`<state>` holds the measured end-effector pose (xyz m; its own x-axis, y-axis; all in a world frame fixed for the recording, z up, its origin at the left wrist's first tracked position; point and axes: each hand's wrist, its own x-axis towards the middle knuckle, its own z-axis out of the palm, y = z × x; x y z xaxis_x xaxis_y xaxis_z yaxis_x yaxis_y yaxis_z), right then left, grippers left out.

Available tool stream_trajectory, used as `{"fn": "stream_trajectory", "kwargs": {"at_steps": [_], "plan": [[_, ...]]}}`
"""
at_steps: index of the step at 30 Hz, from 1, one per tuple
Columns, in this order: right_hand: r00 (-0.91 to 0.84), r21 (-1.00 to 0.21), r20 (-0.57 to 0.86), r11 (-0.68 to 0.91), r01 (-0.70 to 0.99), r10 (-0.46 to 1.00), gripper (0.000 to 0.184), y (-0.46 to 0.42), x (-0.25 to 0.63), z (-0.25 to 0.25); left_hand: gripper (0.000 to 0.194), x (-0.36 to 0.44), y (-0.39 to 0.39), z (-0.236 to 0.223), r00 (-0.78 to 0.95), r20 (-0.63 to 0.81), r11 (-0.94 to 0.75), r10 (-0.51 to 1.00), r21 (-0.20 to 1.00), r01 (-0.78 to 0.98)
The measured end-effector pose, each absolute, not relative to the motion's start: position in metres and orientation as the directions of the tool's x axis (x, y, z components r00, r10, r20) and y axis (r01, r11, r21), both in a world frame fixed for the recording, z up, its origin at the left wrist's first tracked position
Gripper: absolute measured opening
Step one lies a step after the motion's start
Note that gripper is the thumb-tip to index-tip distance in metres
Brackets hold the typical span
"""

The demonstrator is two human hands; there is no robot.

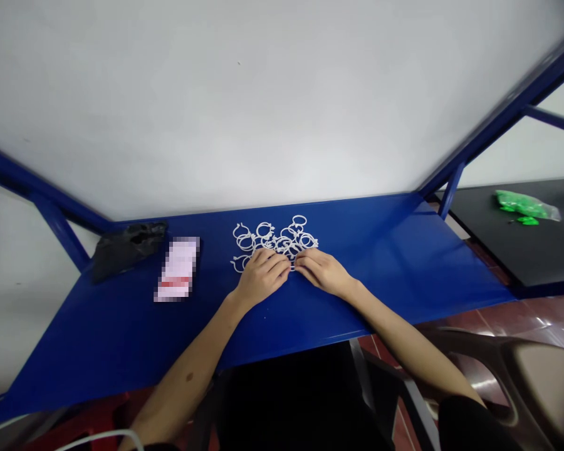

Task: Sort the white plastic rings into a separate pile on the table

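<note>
Pinching a white ring (292, 265) at frame centre with closed-in fingers (280, 268) of left hand (263, 275) and right hand (324, 272), just below loose ring pile (286, 240) on blue desk (380, 250), probably risking a snag on overlapping neighbours if tugged sideways.

Rings (305, 240) lie midway along the worktop (357, 250), left hand (264, 275) and right hand (324, 272) at their near side. Leftward, a flat object (177, 269), then a bag (129, 247) at the back-left corner. Past the right edge: another table (502, 250).
</note>
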<state>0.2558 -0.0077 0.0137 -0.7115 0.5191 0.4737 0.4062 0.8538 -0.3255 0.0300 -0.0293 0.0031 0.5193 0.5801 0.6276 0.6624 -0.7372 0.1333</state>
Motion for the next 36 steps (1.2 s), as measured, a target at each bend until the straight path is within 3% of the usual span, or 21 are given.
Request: {"fn": "stream_trajectory", "kwargs": {"at_steps": [6, 12, 19, 25, 30, 36], "plan": [[-0.655, -0.361, 0.506, 0.828, 0.429, 0.561, 0.020, -0.010, 0.254, 0.003, 0.011, 0.033, -0.028, 0.001, 0.544, 0.603, -0.734, 0.584, 0.106, 0.671], [-0.667, -0.319, 0.505, 0.836, 0.445, 0.548, 0.023, -0.012, 0.257, -0.003, 0.013, 0.039, -0.028, -0.006, 0.584, 0.581, -0.729, 0.567, 0.025, 0.684], [-0.664, -0.297, 0.503, 0.832, 0.467, 0.553, 0.021, -0.011, 0.258, -0.001, 0.013, 0.037, -0.027, -0.010, 0.583, 0.567, -0.733, 0.582, 0.055, 0.678], [-0.583, -0.334, 0.574, 0.815, 0.474, 0.575, 0.019, -0.018, 0.257, 0.000, 0.011, 0.036, -0.027, -0.004, 0.565, 0.635, -0.742, 0.527, 0.018, 0.671], [-0.394, -0.525, 0.588, 0.703, 0.479, 0.707, 0.021, -0.019, 0.256, -0.001, 0.009, 0.038, -0.030, 0.003, 0.541, 0.693, -0.742, 0.477, -0.011, 0.670], [-0.292, -0.801, 0.385, 0.474, 0.365, 0.876, 0.017, -0.012, 0.258, -0.010, 0.009, 0.044, -0.031, -0.001, 0.579, 0.684, -0.771, 0.444, -0.038, 0.635]]}}
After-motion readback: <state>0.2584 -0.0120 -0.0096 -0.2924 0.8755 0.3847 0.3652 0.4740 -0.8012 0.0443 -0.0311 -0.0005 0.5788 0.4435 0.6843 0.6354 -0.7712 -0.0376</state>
